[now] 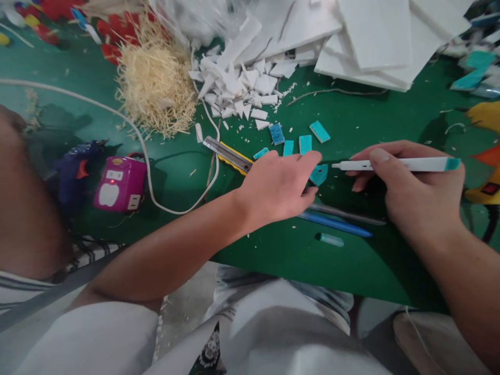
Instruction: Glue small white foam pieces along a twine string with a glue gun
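In my right hand [422, 187] is a white marker [394, 165] with a teal end, lying nearly level with its tip pointing left. My left hand [277, 182] reaches over the table, thumb and forefinger closed around a small teal foam piece [319, 175] with a dark spot on it. The marker's tip is just right of this piece, a narrow gap apart. Several teal pieces [305, 144] and a bluer piece [277, 134] lie beyond my left hand. A yellow utility knife [230, 156] rests left of it, partly covered by the hand.
Near my hands lie a blue pen [339, 223], a dark rod [351, 213] and a teal marker cap [332, 240]. White foam scraps [242, 86], foam sheets [375, 36] and straw [156, 83] sit farther back. A white cable [146, 156] curves past a magenta power box [120, 184].
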Available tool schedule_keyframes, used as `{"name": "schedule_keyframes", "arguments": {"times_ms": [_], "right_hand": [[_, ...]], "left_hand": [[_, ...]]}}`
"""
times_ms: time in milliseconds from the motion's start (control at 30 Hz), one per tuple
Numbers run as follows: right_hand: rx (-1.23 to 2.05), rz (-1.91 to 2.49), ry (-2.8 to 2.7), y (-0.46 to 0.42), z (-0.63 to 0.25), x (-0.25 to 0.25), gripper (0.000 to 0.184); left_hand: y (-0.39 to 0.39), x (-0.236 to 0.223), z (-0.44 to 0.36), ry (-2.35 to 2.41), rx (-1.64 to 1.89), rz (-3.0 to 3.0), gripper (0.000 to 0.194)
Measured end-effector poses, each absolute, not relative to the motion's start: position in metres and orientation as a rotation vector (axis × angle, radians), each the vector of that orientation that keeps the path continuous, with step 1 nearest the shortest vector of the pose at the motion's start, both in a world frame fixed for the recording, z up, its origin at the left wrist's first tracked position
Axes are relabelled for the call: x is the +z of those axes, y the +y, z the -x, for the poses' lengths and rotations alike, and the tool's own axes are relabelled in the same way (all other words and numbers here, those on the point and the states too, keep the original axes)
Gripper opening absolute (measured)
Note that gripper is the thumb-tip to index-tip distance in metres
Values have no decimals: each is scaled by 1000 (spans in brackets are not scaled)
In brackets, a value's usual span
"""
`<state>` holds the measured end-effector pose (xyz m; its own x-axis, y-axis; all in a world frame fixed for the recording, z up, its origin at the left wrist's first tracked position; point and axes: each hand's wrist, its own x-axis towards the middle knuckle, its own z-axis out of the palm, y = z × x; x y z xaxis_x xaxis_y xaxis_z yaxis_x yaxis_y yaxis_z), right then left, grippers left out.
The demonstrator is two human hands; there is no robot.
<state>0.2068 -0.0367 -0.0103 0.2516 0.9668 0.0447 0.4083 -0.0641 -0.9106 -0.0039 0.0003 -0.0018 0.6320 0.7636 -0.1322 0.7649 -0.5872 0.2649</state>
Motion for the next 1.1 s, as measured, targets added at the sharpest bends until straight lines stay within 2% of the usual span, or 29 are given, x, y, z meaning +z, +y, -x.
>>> {"name": "schedule_keyframes", "arguments": {"times_ms": [367,1100], "right_hand": [[785,1645,-1339,-35,-205,-10,17],[760,1681,-1409,-36,-206,-11,24]], "left_hand": [[-2,-5,3,1275,13,-2586,26],[-2,-6,0,1291,-12,-2572,27]]}}
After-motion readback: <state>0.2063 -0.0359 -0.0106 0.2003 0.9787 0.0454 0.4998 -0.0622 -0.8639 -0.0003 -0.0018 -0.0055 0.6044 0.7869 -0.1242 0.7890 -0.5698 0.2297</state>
